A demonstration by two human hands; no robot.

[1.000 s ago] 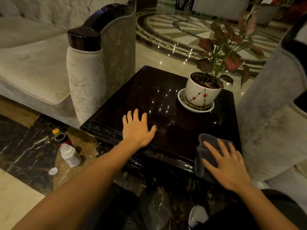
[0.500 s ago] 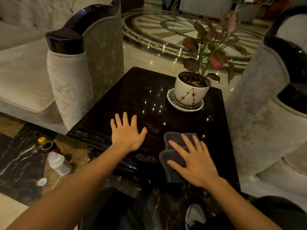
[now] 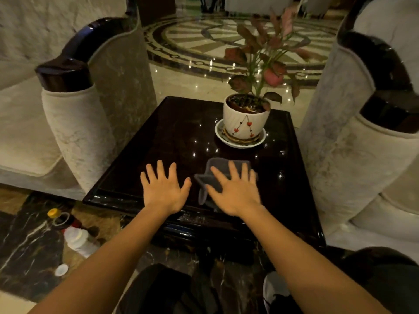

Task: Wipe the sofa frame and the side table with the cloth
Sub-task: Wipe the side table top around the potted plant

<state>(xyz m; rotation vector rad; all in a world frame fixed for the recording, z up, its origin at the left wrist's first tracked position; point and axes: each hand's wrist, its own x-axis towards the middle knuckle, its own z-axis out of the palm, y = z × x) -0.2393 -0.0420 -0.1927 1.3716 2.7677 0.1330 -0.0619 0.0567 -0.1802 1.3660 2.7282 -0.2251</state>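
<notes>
Right-hand fingers [image 3: 234, 172] are spread straight and pressed flat on the grey cloth [image 3: 215, 165]; nothing is gripped. Left-hand fingers [image 3: 160, 171] are likewise splayed and laid flat on bare tabletop, nothing held. The right hand [image 3: 234, 192] is placed just beside the left hand [image 3: 164, 190], at its 3 o'clock, not touching. The cloth is bunched under the right palm near the front edge of the side table [image 3: 172, 132], with one fold trailing toward 7 o'clock. A white pot [image 3: 246, 123] with a red-leaved plant is seated on a saucer [image 3: 240, 143] at 12 o'clock from the cloth, apart from it. The dark glossy sofa frame [image 3: 64, 74] is seen capping the armrest at 10 o'clock of the table; a second armrest [image 3: 367, 155] is seen at 3 o'clock. Two bottles [image 3: 77, 239] and a loose cap [image 3: 61, 269] are seen on the floor at 8 o'clock.
</notes>
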